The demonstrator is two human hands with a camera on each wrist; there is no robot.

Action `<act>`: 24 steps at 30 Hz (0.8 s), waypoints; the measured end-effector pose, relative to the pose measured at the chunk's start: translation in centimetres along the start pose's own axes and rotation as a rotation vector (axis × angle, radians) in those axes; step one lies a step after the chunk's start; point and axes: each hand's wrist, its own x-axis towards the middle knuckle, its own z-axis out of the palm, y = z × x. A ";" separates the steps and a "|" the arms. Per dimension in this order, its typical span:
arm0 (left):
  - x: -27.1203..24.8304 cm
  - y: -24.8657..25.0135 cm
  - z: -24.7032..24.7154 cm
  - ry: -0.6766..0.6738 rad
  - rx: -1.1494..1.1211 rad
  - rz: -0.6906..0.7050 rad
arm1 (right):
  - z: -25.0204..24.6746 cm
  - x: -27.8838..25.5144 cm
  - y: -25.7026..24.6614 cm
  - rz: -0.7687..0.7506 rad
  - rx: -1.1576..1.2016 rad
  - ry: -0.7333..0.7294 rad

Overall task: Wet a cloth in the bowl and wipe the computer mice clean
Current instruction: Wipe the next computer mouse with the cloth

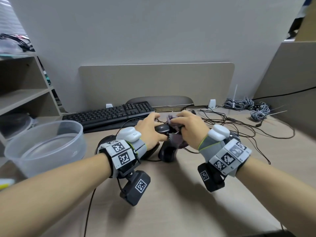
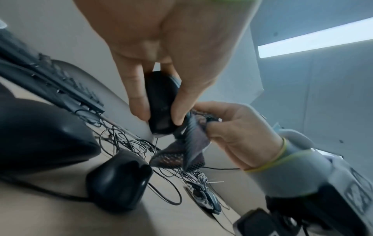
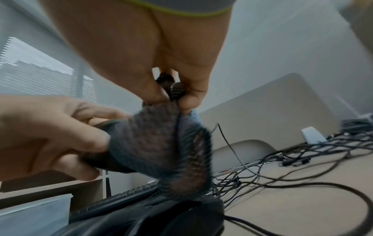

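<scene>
Gripping a glossy black plastic computer mouse above the desk, your left hand held it raised. Your right hand pinched a dark purplish waffle-textured cloth against it. A clear plastic bowl stood left.

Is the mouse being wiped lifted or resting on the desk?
Lifted: the left hand grips the mouse above the desk.

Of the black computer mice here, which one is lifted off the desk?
The black mouse that the left hand grips, against the dark cloth in the right hand. The other black mice lie on the desk.
</scene>
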 end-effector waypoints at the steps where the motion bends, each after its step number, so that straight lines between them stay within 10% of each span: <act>1: -0.1 0.1 0.1 -0.005 0.012 0.002 | 0.0 0.1 -0.1 0.032 -0.032 -0.006; 24: -0.1 0.1 -0.3 0.030 0.169 0.038 | 1.4 0.0 -0.5 0.023 0.005 -0.083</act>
